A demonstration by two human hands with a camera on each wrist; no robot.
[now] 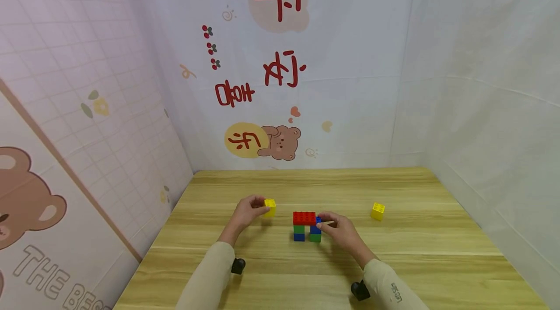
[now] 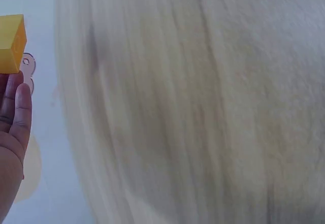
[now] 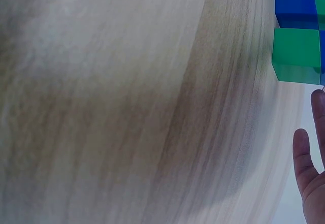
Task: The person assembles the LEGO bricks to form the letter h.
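Observation:
My left hand [image 1: 247, 212] pinches a yellow block [image 1: 270, 208] between thumb and fingers, left of a small brick structure; its shadow falls on the wood below. In the left wrist view the same yellow block [image 2: 11, 43] sits at the fingertips. A long red brick [image 1: 304, 218] bridges two short columns: a green block [image 1: 299, 229] over a blue one on the left, and a blue block [image 1: 315, 229] over a green one on the right. Thumb and forefinger of my right hand [image 1: 343, 232] pinch that upper blue block. The right wrist view shows the lower green block [image 3: 296, 55] above my spread lower fingers.
A second yellow block [image 1: 378, 211] stands apart on the wooden table [image 1: 280, 278], to the right. Printed white cloth [image 1: 358, 57] hangs behind the table and along both sides. Small black devices [image 1: 360, 290] are at both wrists.

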